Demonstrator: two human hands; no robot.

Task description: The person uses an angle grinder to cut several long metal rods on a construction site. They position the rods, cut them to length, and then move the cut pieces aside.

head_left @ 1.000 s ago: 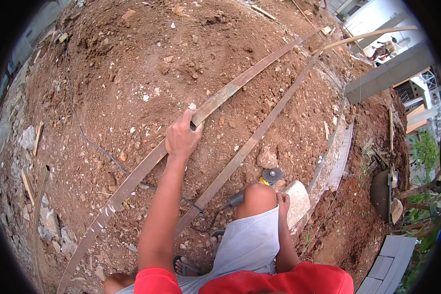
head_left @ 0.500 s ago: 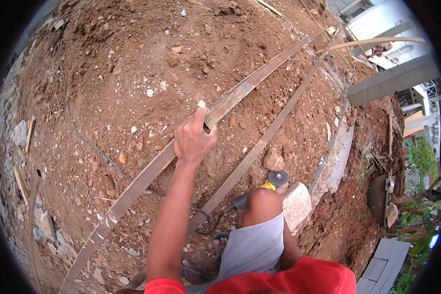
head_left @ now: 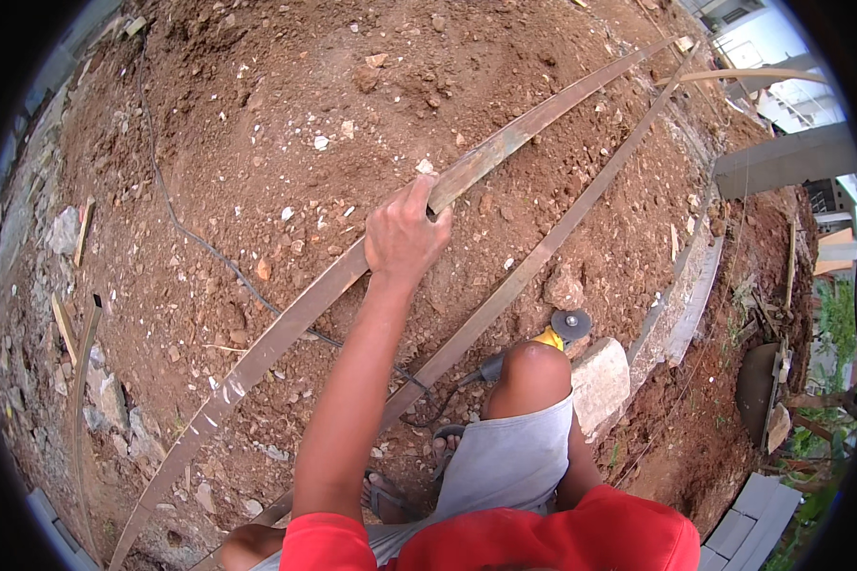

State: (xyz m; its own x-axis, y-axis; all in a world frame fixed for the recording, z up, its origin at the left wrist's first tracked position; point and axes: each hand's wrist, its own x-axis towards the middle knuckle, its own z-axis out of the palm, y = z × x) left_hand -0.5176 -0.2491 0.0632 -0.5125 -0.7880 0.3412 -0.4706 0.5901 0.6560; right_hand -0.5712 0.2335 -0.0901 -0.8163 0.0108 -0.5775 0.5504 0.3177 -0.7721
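- One head view showed your left hand point(head_left: 408, 228) clamped round a long brown bar point(head_left: 505, 147) beside a dark hollow in the metal; the bar ran diagonally across rubbly red earth point(head_left: 286, 124).
- Your right hand was hidden behind your bare knee point(head_left: 535, 371), so its grip could not be told.
- A second brown bar point(head_left: 535, 257) lay to the right of the first, and beyond it a yellow angle grinder point(head_left: 549, 337) showed just past that knee.
- The likeliest danger was the grinder's dark disc point(head_left: 571, 325), near bare skin with no guard showing: an accidental start could have cut your leg.
- Any raw edge at the hollow could have nicked your fingers had the bar twisted.
- A dark cord point(head_left: 197, 237) crossed the line of both bars; dragging either could have snagged it.
- Your sandals point(head_left: 388, 495) left toes exposed to a dropped bar.
- For containers, a dark rounded shape point(head_left: 755, 381) near the right edge might have been a basin; its contents could not be made out.
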